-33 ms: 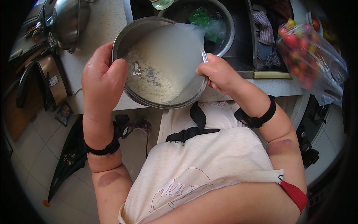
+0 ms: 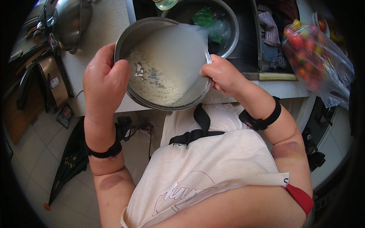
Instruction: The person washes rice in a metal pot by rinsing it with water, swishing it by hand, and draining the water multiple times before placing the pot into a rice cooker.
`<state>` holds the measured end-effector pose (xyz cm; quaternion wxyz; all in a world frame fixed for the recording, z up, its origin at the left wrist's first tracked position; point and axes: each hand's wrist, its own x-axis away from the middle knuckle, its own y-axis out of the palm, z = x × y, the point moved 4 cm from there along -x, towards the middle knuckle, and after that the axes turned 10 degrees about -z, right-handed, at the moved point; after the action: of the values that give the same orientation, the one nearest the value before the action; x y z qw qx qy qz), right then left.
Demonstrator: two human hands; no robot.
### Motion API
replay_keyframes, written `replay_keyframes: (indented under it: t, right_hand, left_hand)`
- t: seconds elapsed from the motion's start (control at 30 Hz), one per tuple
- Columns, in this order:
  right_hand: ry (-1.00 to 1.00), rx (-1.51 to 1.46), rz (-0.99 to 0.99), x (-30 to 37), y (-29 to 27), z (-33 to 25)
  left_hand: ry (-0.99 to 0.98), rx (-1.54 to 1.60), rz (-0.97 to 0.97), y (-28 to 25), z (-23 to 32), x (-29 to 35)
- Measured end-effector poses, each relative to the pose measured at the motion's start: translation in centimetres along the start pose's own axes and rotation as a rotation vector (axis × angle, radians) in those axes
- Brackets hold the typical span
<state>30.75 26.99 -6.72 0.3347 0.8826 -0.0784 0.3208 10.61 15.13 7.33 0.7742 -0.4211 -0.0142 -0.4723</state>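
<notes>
A round metal pot (image 2: pixel 133 36) is held between my two hands, tilted toward the far right. White rice grains (image 2: pixel 163 91) have settled at its near side, where some of the grey bottom shows. Cloudy white water (image 2: pixel 173 49) lies against the far right wall and reaches up to the rim. My left hand (image 2: pixel 104 81) grips the left rim, thumb over the edge, its other fingers mostly hidden. My right hand (image 2: pixel 224 74) pinches the right rim, fingers curled beneath it. Beyond the pot, a metal basin (image 2: pixel 236 32) holds water and a green item (image 2: pixel 203 17).
The basin stands in a dark sink (image 2: pixel 245 57). A clear plastic bag of red and yellow fruit (image 2: pixel 308 49) lies at the right, beside folded cloths (image 2: pixel 269 26). A large shiny metal bowl (image 2: pixel 70 24) stands at the far left on the speckled counter (image 2: pixel 102 22).
</notes>
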Motion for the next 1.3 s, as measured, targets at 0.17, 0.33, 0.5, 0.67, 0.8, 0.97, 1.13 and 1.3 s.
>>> replay_keyframes:
  t: [0.17,0.33,0.5,0.67,0.8,0.97,1.13,1.3]
  right_hand:
    - [0.010,0.002,-0.004,-0.7,0.1,0.1]
    - [0.026,0.009,-0.027,-0.9,0.6,-0.2]
    - [0.035,-0.002,-0.003,-1.4,0.8,-0.1]
    - [0.043,0.002,-0.036,-2.2,0.6,0.8]
    - [0.038,-0.001,-0.032,-2.5,1.0,0.8]
    - [0.038,-0.013,-0.051,-2.7,1.5,0.7]
    - [0.044,-0.039,-0.093,-3.0,1.7,0.8]
    - [0.040,-0.059,-0.083,-3.1,2.0,1.0]
  left_hand:
    - [0.023,-0.095,0.021,-0.3,0.2,-0.2]
    - [0.098,-0.122,0.100,-0.8,0.4,-0.2]
    - [0.080,-0.119,0.111,-1.0,0.4,-0.2]
    - [0.116,-0.219,0.124,-1.4,0.7,-0.2]
    - [0.088,-0.261,0.121,-1.6,0.6,-0.1]
    - [0.050,-0.228,0.118,-1.8,0.8,-0.1]
    - [0.078,-0.261,0.128,-1.9,1.0,0.0]
    - [0.087,-0.306,0.135,-1.9,1.1,0.1]
